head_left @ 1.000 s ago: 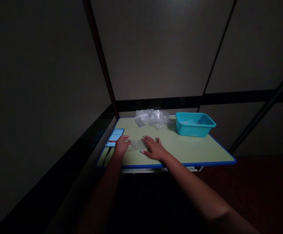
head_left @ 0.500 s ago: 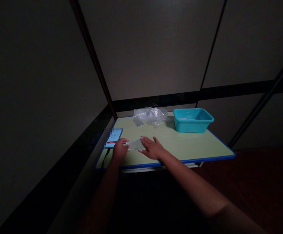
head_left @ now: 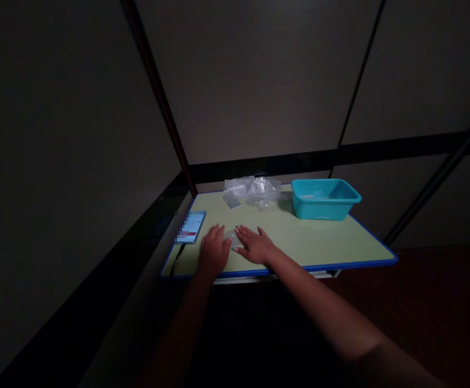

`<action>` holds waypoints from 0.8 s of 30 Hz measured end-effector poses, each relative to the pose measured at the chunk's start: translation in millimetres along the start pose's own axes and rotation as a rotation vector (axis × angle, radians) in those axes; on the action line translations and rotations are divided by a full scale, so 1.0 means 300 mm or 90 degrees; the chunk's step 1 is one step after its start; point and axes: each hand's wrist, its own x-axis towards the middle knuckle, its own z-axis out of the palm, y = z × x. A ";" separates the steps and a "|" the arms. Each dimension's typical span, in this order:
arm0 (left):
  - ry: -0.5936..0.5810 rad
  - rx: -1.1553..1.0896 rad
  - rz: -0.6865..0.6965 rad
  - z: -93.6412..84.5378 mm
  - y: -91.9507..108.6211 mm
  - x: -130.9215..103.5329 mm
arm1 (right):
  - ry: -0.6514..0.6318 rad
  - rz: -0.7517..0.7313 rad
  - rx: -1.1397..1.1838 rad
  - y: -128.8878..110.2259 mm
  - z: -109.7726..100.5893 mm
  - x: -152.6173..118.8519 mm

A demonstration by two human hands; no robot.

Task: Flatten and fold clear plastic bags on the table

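Note:
A small clear plastic bag (head_left: 229,237) lies flat on the light green table (head_left: 295,242), mostly covered by both hands. My left hand (head_left: 214,250) rests palm down over the bag's left part, fingers stretched forward. My right hand (head_left: 254,246) lies flat on its right part, thumb out to the left. Only a small strip of the bag shows between the hands. Behind them, a loose heap of clear plastic bags (head_left: 255,191) sits near the table's back edge.
A turquoise basket (head_left: 326,209) stands at the back right, with something pale inside. A phone (head_left: 192,226) with a lit screen and a dark strap lies at the left edge. Dark panelled walls (head_left: 259,81) rise behind and to the left.
My left hand has let go of the bag's left end and moved right, now flat on the bag. My right hand has stayed in place. The view has shifted slightly.

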 end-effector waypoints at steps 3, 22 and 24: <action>-0.094 -0.048 0.046 0.014 0.072 0.000 | -0.001 -0.004 0.001 0.003 -0.002 -0.001; -0.192 0.173 -0.096 0.064 0.067 -0.009 | -0.009 -0.020 -0.007 0.010 -0.019 -0.045; -0.192 0.171 -0.098 0.063 0.070 -0.008 | -0.019 -0.029 -0.007 0.016 -0.031 -0.074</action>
